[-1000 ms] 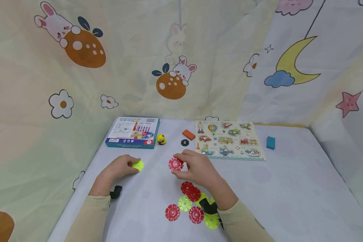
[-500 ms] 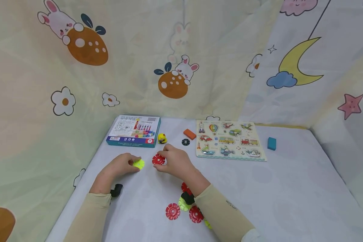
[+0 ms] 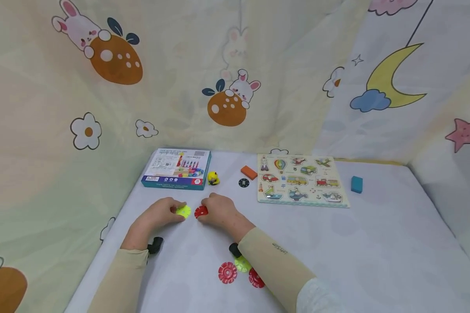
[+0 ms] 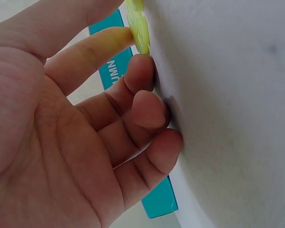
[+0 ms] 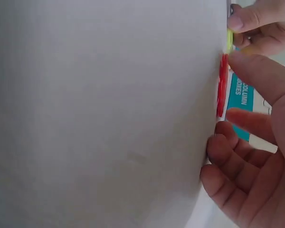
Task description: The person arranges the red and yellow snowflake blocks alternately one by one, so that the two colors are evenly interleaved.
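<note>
Between the thumb and index finger of my left hand (image 3: 156,216) is a yellow-green notched plastic disc (image 3: 184,211), pinched at its edge. Just to its right, my right hand (image 3: 222,213) pinches a red notched disc (image 3: 200,211) down at the tabletop. A small gap separates the two discs in the head view. In the right wrist view the red disc (image 5: 222,85) appears edge-on against the white surface, with the yellow-green one (image 5: 230,40) beyond it. Nearer the front lie a pinkish-red disc (image 3: 227,272), a yellow-green disc (image 3: 242,264) and another red disc (image 3: 256,278), partly under the right forearm.
Behind the hands stand a flat teal-edged box (image 3: 176,169), a yellow toy duck (image 3: 213,178), an orange block (image 3: 249,172) and a black round chip (image 3: 243,183). A vehicle picture board (image 3: 303,200) lies to the right, then a teal block (image 3: 357,184).
My right hand has carried the red disc leftward and lowered it beside the yellow-green one. The left hand keeps its pinch almost in place. The right forearm now covers more of the loose discs.
</note>
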Available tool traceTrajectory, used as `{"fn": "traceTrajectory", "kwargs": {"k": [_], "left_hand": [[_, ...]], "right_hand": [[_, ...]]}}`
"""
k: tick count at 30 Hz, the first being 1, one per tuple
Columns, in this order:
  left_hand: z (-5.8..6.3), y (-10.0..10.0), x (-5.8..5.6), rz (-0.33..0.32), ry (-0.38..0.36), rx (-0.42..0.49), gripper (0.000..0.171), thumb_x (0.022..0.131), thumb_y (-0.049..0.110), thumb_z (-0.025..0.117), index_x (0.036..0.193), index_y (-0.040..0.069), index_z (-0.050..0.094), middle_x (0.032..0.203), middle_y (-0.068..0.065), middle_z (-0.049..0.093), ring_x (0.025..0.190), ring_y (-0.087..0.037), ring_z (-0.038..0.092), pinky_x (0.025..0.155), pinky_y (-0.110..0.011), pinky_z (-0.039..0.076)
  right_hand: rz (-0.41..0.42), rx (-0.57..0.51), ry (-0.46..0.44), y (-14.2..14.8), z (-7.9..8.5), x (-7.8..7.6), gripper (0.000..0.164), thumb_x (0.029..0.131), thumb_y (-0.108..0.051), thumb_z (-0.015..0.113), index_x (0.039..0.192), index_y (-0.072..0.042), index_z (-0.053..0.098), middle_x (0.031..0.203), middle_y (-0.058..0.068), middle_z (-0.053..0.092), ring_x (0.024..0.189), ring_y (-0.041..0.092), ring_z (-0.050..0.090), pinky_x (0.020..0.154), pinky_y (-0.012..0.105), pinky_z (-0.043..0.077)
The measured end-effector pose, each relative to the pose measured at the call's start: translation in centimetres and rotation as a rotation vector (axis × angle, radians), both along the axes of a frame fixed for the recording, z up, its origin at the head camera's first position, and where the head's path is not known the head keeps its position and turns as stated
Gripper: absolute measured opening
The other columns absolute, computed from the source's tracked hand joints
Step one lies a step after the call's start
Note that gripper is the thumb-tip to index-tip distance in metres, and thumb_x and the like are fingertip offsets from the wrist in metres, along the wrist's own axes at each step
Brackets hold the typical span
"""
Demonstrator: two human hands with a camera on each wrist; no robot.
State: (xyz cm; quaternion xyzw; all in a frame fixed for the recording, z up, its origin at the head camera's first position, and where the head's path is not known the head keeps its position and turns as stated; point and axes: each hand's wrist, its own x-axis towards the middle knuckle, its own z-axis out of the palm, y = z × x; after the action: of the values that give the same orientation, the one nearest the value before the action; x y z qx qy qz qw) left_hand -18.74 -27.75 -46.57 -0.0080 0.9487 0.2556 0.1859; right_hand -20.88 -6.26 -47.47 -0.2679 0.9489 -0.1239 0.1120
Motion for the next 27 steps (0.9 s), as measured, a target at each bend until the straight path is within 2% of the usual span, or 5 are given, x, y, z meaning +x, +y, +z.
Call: {"fn": "traceTrajectory", "kwargs": {"k": [3,6,10,20,27], "left_hand": [[0.0,0.0,-0.1,0.009,-0.001,0.004,0.058,0.075,0.035,0.079,0.129,0.022,0.060,0.096,-0.002,0.057,0.092,-0.021,0.048,0.075,-0.034,0.046],[0.1,-0.1,-0.1,0.012,0.001,0.002,0.058,0.075,0.035,0.079,0.129,0.023,0.060,0.096,-0.002,0.057,0.092,-0.021,0.048,0.074,-0.034,0.046],[0.2,-0.2,-0.2,-0.003,0.005,-0.006,0.059,0.076,0.035,0.078,0.130,0.023,0.059,0.092,-0.002,0.056,0.090,-0.021,0.047,0.072,-0.033,0.044],[0.0,0.0,-0.3,-0.035,0.011,-0.005,0.057,0.077,0.034,0.077,0.131,0.024,0.059,0.090,-0.003,0.055,0.089,-0.021,0.047,0.071,-0.033,0.044],[0.3,0.9,0.1,-0.058,0.052,0.029,0.059,0.076,0.035,0.078,0.130,0.025,0.059,0.111,-0.002,0.059,0.100,-0.022,0.048,0.086,-0.042,0.046]], "right_hand": [[-0.050,-0.035,-0.070,0.0,0.1,0.0,0.060,0.074,-0.049,0.076,0.123,-0.018,0.060,0.098,-0.004,0.057,0.083,0.010,0.049,0.069,0.023,0.046],[-0.092,-0.067,-0.123,0.0,0.5,0.0,0.055,0.075,-0.042,0.078,0.120,-0.016,0.061,0.097,-0.004,0.057,0.083,0.010,0.049,0.071,0.024,0.046],[-0.077,-0.072,-0.111,-0.2,0.7,0.2,0.048,0.078,-0.041,0.075,0.116,-0.015,0.061,0.094,-0.002,0.055,0.080,0.011,0.050,0.068,0.024,0.046],[-0.105,-0.067,-0.094,-0.5,-0.1,0.4,0.049,0.078,-0.049,0.073,0.115,-0.019,0.058,0.094,-0.002,0.050,0.078,0.011,0.049,0.065,0.023,0.044],[-0.113,-0.105,-0.116,-0.3,-0.3,0.4,0.052,0.076,-0.049,0.074,0.115,-0.019,0.058,0.094,-0.003,0.049,0.079,0.011,0.049,0.067,0.023,0.045]]}}
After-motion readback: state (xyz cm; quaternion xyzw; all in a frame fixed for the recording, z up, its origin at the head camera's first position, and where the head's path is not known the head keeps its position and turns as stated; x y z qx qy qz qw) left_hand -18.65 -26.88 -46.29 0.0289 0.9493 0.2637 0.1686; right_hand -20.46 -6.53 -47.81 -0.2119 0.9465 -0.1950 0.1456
